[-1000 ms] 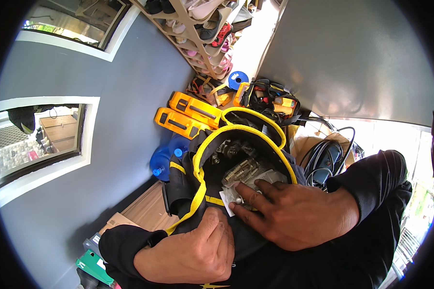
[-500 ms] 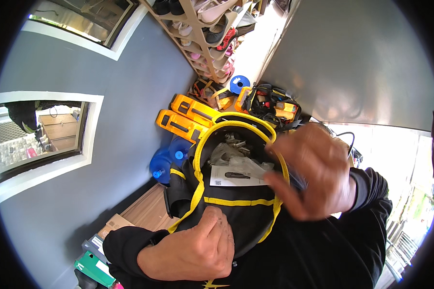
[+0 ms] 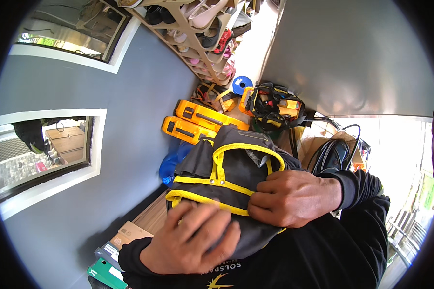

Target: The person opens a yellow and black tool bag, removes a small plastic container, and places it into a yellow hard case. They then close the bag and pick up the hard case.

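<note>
- While the floppy black fabric bag with bright yellow edging (image 3: pixel 241 171) lies close against the person's black top (image 3: pixel 318 250), its soft walls call for two-handed control; whatever bears its weight is hidden.
- The right hand (image 3: pixel 294 200) has its fingers curled closed at the bag's right side, apparently pinching the yellow edging; a firm, steady hold there would make a good anchor and keep the fabric from slumping.
- The left hand (image 3: pixel 193 241) is loosely open, fingers parted and half bent over the near yellow edge; blur hides whether they touch it, and no grip can be made out; taking the edging broadly, rather than plucking one corner, should keep the panel from folding.
- Small round metal rivets (image 3: pixel 212 182) sit on the yellow cross-band; pulling in line with that band should strain the stitching least.
- A silvery, crinkled, plastic-looking piece (image 3: pixel 258 158) shows in the opening beyond; it is best kept clear of the edging, since it could snag.
- Farther out, orange-yellow hard plastic cases (image 3: pixel 197 111) and a translucent blue plastic jug (image 3: pixel 168 166) stand near the bag's far left; looped black cable (image 3: pixel 323 153) lies beyond the right wrist, so a tucked elbow seems wise.
</note>
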A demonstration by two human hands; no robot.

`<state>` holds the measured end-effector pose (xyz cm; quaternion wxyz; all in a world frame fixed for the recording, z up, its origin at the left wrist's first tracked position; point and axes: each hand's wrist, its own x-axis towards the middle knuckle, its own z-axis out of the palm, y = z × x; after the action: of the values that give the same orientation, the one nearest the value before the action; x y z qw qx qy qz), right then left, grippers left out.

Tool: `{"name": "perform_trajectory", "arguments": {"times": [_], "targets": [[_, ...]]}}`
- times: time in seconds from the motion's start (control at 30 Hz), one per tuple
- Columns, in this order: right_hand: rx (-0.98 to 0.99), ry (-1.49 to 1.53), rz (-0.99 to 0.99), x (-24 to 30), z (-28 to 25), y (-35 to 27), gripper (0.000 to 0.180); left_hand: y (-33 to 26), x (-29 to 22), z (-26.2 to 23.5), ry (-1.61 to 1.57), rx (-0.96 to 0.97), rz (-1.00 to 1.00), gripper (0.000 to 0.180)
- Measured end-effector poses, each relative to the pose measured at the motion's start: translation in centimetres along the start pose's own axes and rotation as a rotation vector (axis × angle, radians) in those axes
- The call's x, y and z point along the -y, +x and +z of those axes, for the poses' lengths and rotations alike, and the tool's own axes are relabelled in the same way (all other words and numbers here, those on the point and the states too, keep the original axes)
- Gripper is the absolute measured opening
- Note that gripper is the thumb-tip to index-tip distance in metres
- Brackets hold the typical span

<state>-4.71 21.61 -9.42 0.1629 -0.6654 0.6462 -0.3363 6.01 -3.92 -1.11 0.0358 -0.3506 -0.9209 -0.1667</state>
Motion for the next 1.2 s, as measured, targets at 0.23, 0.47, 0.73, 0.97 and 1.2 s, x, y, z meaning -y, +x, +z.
{"name": "perform_trajectory", "arguments": {"times": [0.23, 0.47, 0.73, 0.97, 1.2], "targets": [[-0.081, 0.022, -0.065, -1.0, -0.2, -0.1, 0.024, 0.8, 0.6, 1.4, -0.135, 0.212, -0.009, 0.031], [-0.353, -0.046, 0.240, -5.4, -1.5, -1.2, 0.033, 1.8, 0.9, 2.5, -0.065, 0.162, 0.073, 0.028], [-0.265, -0.088, 0.617, -5.8, -1.9, -1.5, 0.053, 3.2, 0.7, 1.4, -0.161, 0.230, 0.120, 0.028], [-0.041, -0.088, 0.719, -5.7, -2.7, -0.7, 0.046, 4.0, 1.1, 1.7, -0.177, 0.208, 0.153, 0.029], [-0.158, -0.332, 0.598, -6.1, 1.0, 0.5, 0.014, 4.3, 1.5, 1.9, -0.190, 0.222, 0.124, 0.030]]}}
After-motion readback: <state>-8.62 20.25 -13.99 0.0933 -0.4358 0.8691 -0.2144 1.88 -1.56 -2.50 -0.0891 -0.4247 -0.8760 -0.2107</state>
